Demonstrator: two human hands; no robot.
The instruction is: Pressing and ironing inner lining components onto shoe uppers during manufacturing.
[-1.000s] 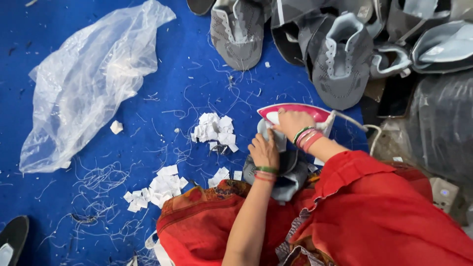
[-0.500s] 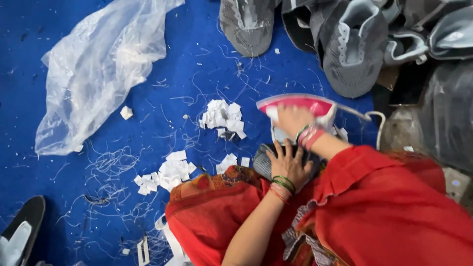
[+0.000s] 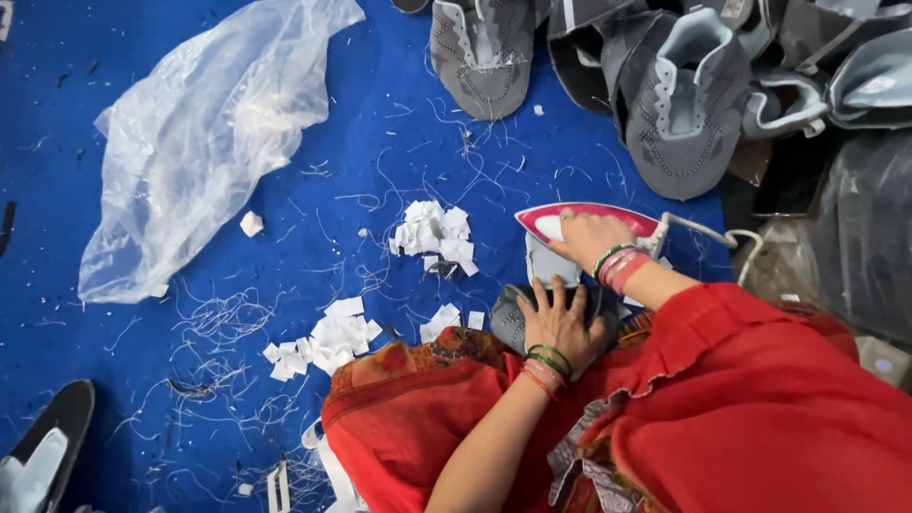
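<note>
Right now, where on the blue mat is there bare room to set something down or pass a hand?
The barest patch of blue mat is the top left, above the plastic bag; another lies between the bag and the grey shoe uppers, though threads litter it. It is crowded around the paper scraps, the iron and both hands.

A single head-worn camera looks steeply down, close over the person's lap, onto the blue floor (image 3: 237,399); shoe uppers (image 3: 679,104) lie far.

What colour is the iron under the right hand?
Pink and white: the iron shows a pink rim around a white body, seen in the head view.
</note>
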